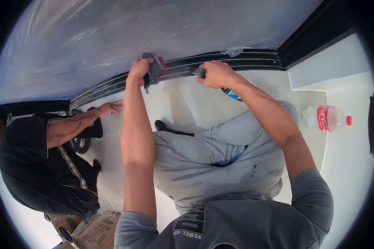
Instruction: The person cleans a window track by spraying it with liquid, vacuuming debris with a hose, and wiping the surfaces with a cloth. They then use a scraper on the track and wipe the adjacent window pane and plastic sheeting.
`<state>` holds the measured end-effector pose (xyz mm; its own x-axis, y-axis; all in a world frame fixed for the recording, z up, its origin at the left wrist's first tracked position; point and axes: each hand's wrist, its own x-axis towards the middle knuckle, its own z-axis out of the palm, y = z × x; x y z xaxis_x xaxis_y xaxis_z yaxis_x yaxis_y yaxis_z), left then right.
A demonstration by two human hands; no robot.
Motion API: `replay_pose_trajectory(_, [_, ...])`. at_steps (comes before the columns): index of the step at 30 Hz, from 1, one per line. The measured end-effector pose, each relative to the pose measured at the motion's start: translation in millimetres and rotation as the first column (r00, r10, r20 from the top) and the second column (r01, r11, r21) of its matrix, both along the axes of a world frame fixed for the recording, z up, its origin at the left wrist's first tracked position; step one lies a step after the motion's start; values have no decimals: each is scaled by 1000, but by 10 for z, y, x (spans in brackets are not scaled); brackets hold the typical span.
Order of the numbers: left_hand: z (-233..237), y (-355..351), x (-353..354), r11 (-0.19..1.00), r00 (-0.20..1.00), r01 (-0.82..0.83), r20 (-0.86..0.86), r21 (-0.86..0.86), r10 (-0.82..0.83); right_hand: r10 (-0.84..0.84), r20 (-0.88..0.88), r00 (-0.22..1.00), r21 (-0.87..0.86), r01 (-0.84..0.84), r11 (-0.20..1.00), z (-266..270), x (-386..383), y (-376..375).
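My left hand (140,69) is closed around a crumpled grey cloth (154,71) with a red patch at its edge, held at the black grooved floor track (176,66). In my right hand (218,74) is a short dark tool (196,72), pointing left close above the track. Its exact kind does not show. A round item with a blue label (232,94) lies partly hidden behind my right forearm. Clear plastic sheeting (174,29) covers the panel beyond the track, and a loose scrap of it (232,51) rests on the track.
Another person in black (41,157) crouches at the left, one hand (109,108) reaching toward the track. A Coca-Cola bottle (327,118) is on the pale floor at the right, near a white wall (349,91). Cardboard boxes (97,232) sit at the lower left.
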<state>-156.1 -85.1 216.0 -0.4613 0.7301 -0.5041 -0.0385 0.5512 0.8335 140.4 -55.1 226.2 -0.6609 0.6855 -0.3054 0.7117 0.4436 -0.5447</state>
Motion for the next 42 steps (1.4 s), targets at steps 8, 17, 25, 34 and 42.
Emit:
replay_pose_trajectory(8, [92, 233, -267, 984, 998, -57, 0, 171, 58, 15, -23, 1000, -43, -16, 999, 28, -167, -24])
replay_pose_trajectory(17, [62, 95, -488, 992, 983, -18, -179, 123, 40, 6, -4, 1000, -69, -6, 998, -17, -966, -9])
replay_pose_trajectory(25, [-335, -20, -995, 887, 701, -462, -608, 12, 374, 81, 36, 996, -76, -78, 994, 31, -1254, 31])
replay_pose_trajectory(34, [-920, -238, -702, 868, 136, -495, -983, 43, 127, 22, -66, 998, -63, -26, 998, 264, -590, -74])
replay_pose_trajectory(42, [-1634, 14, 451, 847, 216, 246, -825, -472, -522, -172, -128, 977, 15, 175, 984, 260, 248, -188])
